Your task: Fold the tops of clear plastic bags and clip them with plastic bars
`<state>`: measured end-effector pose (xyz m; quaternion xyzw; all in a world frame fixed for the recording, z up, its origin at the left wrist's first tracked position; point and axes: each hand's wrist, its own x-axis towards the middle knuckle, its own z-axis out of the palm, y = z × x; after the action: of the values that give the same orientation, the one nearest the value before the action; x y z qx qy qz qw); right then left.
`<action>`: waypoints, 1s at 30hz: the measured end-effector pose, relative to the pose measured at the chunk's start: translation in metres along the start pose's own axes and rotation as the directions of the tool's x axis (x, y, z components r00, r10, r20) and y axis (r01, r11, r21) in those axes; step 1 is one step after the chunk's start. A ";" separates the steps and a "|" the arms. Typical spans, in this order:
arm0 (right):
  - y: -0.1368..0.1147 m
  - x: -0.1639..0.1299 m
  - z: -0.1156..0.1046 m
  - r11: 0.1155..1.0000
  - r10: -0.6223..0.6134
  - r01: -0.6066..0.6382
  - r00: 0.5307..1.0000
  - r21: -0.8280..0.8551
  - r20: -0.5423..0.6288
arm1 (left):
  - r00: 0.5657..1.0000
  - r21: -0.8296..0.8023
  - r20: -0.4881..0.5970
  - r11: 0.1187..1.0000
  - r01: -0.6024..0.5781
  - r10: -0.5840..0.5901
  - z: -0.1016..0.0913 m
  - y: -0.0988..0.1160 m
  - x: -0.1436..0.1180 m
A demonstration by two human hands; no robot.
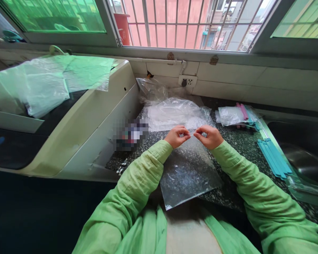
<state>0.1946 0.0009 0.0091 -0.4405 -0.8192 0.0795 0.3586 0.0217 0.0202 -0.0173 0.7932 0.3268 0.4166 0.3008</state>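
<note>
Clear plastic bag (pixel 188 173) pinched at its top edge by left hand (pixel 177 136) and right hand (pixel 210 137); more bags (pixel 175 114) behind, blue strips (pixel 274 158) rightward.

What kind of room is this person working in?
Most likely a home kitchen: a speckled stone counter runs under a barred window, with a steel sink at the right. Both hands, left hand and right hand, pinch a clear plastic bag.

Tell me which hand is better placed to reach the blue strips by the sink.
Right, probably. The right hand pinches the clear bag's top edge on the side nearer the blue strips; the left hand would have to cross over it.
</note>
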 end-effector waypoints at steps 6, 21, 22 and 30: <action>0.001 0.001 -0.001 0.997 0.055 -0.054 0.998 0.057 -0.015 | 0.996 -0.060 -0.060 0.996 0.066 -0.070 -0.004 -0.001 0.001; 0.004 -0.002 -0.001 1.000 0.031 -0.031 1.000 0.003 -0.003 | 0.975 -0.238 -0.107 0.957 0.164 -0.194 -0.012 -0.003 0.005; 0.005 -0.002 0.000 1.000 0.022 -0.022 1.000 0.000 -0.002 | 0.973 -0.257 -0.095 0.950 0.179 -0.210 -0.011 -0.004 0.005; 0.004 -0.001 0.000 1.000 -0.021 0.021 1.000 -0.010 -0.004 | 0.972 -0.195 -0.157 0.970 0.142 -0.173 -0.010 -0.001 0.005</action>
<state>0.1970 0.0022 0.0067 -0.4339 -0.8233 0.0706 0.3590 0.0146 0.0268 -0.0113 0.6946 0.3743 0.4867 0.3750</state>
